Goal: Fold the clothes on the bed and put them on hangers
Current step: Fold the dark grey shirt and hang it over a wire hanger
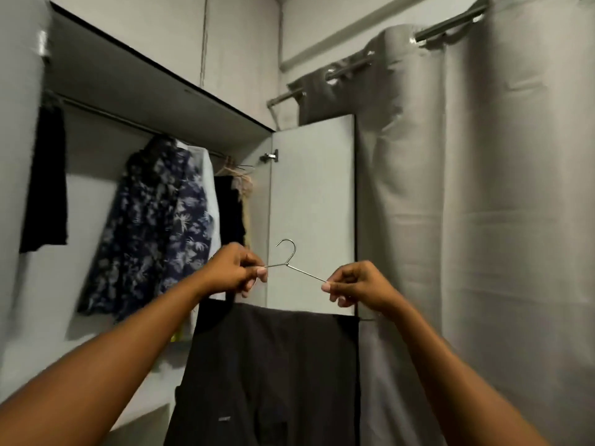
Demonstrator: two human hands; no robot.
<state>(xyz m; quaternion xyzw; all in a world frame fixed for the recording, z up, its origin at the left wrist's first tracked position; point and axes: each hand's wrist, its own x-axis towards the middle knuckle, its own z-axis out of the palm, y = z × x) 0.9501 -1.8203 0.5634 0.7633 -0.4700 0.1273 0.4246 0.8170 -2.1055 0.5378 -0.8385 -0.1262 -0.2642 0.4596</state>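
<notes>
While left hand [234, 271] and right hand [358, 284] pinch the hanger [287, 264], garment [273, 365] hangs below.

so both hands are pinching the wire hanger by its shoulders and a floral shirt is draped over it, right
No: the head view shows a plain dark garment draped over the wire hanger, not the floral shirt, which hangs inside the wardrobe. The left hand and right hand do pinch its shoulders.

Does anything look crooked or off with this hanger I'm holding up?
Slightly. The wire hanger sits tilted, its right end lower where the right hand pinches it than at the left hand. The dark garment draped on it hangs with a sloping top edge. Nothing looks damaged.
</notes>
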